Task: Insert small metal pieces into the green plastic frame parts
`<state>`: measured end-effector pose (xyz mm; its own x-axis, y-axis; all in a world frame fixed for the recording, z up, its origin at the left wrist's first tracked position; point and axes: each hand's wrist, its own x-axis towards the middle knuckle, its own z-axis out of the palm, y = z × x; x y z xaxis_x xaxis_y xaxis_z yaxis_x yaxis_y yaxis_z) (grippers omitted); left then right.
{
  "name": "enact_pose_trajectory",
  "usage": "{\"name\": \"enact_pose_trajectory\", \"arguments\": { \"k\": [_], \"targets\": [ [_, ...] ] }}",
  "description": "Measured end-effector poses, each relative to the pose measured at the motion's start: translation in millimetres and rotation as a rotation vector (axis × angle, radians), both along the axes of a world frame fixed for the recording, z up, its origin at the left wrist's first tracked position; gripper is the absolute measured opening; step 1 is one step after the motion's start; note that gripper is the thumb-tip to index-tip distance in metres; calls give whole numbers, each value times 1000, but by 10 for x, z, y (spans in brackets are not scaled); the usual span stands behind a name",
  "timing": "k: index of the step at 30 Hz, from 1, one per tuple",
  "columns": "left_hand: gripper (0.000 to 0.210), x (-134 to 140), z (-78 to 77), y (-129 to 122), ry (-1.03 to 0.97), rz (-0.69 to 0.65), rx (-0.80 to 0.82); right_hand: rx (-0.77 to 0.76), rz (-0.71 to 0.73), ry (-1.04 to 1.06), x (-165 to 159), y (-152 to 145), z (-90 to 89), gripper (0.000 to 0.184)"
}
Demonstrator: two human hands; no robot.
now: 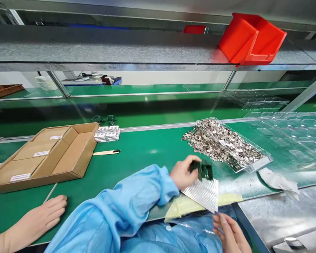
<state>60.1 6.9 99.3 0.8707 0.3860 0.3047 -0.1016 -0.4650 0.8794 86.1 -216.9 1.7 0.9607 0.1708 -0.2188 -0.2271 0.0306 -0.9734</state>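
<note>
At the near edge of the bench [152, 147], the right hand [231, 233] was observed beside a ribbed silvery plate's [207, 195] corner; its grip could not be determined. Above the plate, a dark green part [206, 170] was grasped by the left hand [183, 174]. Beyond, small metal pieces [213, 140] were heaped in and beside a clear tray [262, 162].

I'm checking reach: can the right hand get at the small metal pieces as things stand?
Probably: the small metal pieces spill onto the green bench, and nothing seems to block the right hand, though it may be holding the ridged sheet.
</note>
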Motion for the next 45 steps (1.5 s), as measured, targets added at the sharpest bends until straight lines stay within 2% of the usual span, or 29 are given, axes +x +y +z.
{"name": "enact_pose_trajectory", "arguments": {
  "k": [2,4,7,10,14,20,24,29,33,36,40,43,45],
  "targets": [
    [38,220,-4,131,8,8,-10,-50,91,-61,-1,81,50,59],
    [37,340,-94,140,28,3,-61,-48,168,-127,-51,154,136,53],
    [40,377,-289,100,63,-81,-140,7,197,-144,-126,225,189,51],
    [44,353,-420,144,91,-166,-194,74,226,-94,-227,244,127,50],
    [47,300,-426,186,92,-191,-199,187,314,-56,-371,218,50,50],
    [48,293,-415,172,88,-128,-164,128,380,-125,-277,158,-22,54],
    [48,299,-433,186,97,-111,-151,22,390,-236,-218,148,-1,57],
    [48,287,-403,185,102,-79,-109,-71,324,-425,-260,174,62,58],
    [48,273,-381,182,109,-63,-121,-215,306,-518,-282,139,-28,55],
    [48,277,-409,193,98,-60,-136,-378,320,-492,-162,115,-194,52],
    [49,315,-411,200,58,-62,-201,-543,371,-366,172,174,-462,33],
    [51,298,-293,176,3,-25,-365,-639,431,-257,332,180,-563,35],
    [52,213,-180,128,-16,-7,-486,-657,462,-211,328,101,-522,31]
  ]
}}
